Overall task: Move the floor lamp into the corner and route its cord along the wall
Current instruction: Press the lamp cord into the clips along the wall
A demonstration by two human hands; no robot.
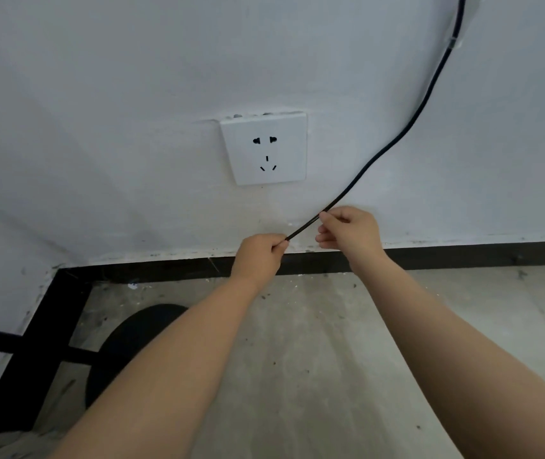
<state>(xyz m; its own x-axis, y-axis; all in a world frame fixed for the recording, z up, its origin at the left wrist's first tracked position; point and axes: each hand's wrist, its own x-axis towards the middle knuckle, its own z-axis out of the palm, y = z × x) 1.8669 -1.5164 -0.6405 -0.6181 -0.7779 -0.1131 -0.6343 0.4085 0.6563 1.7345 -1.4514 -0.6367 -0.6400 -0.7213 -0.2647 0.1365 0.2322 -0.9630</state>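
Head view, both arms reaching to the wall. Left hand [259,256], at frame centre, is clenched around the lower end of the cord [421,109]; right hand [352,231], just to its right and slightly higher, pinches the same cord between thumb and fingertips. A short taut span runs between the two hands, close against the wall [98,94] and just above the baseboard [463,256]. From the right hand the cord rises in a shallow curve toward the upper right of the frame, where a clear clip [454,43] appears to pin it to the wall. Its long axis thus runs from lower centre to upper right. The socket [266,149] sits above and left of the hands, apart from the cord. A dark round lamp base [125,346] lies on the floor at lower left, near the corner. Judged thin, light and pliable, the cord should bend freely yet spring back; it is best gripped in short spans and pressed flat.
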